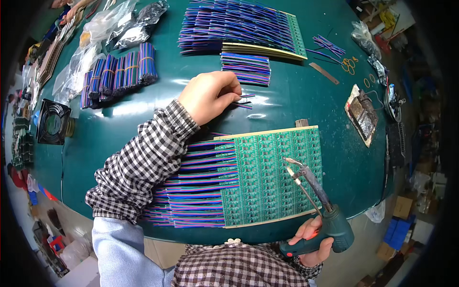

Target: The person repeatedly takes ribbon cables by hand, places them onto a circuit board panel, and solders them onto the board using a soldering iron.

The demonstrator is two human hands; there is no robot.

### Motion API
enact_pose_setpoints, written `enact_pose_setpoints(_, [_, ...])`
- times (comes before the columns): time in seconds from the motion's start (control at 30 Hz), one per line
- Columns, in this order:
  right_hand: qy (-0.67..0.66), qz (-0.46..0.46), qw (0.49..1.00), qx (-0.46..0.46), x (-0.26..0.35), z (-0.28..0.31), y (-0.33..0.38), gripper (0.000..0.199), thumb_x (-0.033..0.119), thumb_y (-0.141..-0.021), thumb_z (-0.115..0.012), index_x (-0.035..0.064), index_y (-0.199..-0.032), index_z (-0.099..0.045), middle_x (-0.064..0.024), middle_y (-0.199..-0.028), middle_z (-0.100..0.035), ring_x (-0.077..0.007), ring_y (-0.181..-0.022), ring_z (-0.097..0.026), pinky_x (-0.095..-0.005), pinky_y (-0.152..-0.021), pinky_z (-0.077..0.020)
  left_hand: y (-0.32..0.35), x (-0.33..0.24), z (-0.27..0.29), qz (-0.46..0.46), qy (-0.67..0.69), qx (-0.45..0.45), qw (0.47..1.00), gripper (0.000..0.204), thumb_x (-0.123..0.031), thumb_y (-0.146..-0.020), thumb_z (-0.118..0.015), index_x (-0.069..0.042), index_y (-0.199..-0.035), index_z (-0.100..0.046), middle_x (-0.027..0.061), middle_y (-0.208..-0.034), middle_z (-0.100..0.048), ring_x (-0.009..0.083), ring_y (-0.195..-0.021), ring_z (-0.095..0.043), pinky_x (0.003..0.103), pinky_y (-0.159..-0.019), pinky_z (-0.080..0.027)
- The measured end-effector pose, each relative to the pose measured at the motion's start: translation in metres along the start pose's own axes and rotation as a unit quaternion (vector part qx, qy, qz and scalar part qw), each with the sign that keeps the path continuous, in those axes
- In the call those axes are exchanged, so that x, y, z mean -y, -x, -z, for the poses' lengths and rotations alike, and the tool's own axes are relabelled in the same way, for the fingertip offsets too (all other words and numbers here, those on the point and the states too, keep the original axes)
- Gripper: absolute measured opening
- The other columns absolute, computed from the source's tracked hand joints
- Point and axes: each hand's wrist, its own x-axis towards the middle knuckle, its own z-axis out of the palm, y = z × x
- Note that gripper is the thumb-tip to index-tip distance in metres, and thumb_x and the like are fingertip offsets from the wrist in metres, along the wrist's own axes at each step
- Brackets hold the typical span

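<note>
My left hand [206, 98] is closed in a pinch above the table, beyond the near circuit board panel. Short multicoloured wires [246, 96] poke out from its fingertips; how many it grips is hidden. Low at the right, my right hand [313, 239] is wrapped round the handle of a dark green soldering gun [338, 232]. The gun's bent metal tip points up and left over the green circuit board panel [272, 191]. Rows of wires [196, 198] run leftward from the panel's left side, partly covered by my left sleeve. A small stack of cut wires [245, 68] lies just beyond my left hand.
More wired panels [239, 28] are stacked at the back. Banded wire bundles [124, 69] and a small black fan [52, 122] stand left. On the right are a soiled solder tray [362, 117], rubber bands [350, 64], loose wires [329, 46] and a flat metal strip [324, 73].
</note>
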Motion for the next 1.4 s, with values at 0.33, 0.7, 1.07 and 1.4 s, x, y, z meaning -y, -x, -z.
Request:
enact_pose_setpoints(0.33, [0.002,0.015,1.0,-0.008,0.003,-0.008,0.0,0.062,0.047,-0.089,-0.055,-0.0115,-0.107,-0.045,-0.0177,-0.083,-0.054,-0.0249,-0.076,-0.061,-0.0346,-0.057,-0.0611,0.021,-0.016,0.012,-0.056,0.112,-0.051,0.991,0.014,-0.006,-0.084,-0.064,-0.001,-0.096,-0.062,0.0013,-0.082,-0.063,0.007,-0.069,-0.056,0.021,-0.063,-0.046])
enact_pose_setpoints(0.7, [-0.018,0.017,0.999,0.039,0.008,-0.01,0.004,0.059,0.049,-0.093,-0.046,-0.0048,-0.118,-0.038,-0.0162,-0.102,-0.053,-0.0261,-0.088,-0.062,-0.0338,-0.063,-0.0612,0.097,-0.072,0.019,0.08,0.394,0.047,0.914,0.013,-0.006,-0.086,-0.065,0.001,-0.097,-0.061,0.0021,-0.086,-0.062,0.0051,-0.076,-0.057,0.02,-0.068,-0.048])
enact_pose_setpoints(1.07, [0.15,-0.025,0.988,-0.013,0.024,-0.074,-0.04,0.055,-0.009,-0.069,-0.063,-0.0009,-0.121,-0.045,-0.0118,-0.103,-0.053,-0.0229,-0.089,-0.061,-0.0319,-0.076,-0.0539,0.128,-0.105,-0.031,0.143,0.533,0.2,0.809,0.014,0.0,-0.087,-0.062,0.003,-0.1,-0.059,0.0049,-0.087,-0.062,0.0081,-0.079,-0.062,0.022,-0.069,-0.055])
enact_pose_setpoints(1.4, [0.042,0.117,0.986,-0.114,0.018,-0.076,-0.04,0.054,-0.014,-0.071,-0.063,0.0026,-0.119,-0.045,-0.0088,-0.097,-0.05,-0.0198,-0.08,-0.059,-0.0323,-0.068,-0.0543,0.132,-0.11,-0.027,0.066,0.673,0.162,0.718,0.056,0.013,-0.074,-0.069,0.002,-0.122,-0.043,0.0195,-0.116,-0.058,0.0227,-0.11,-0.058,0.034,-0.095,-0.049])
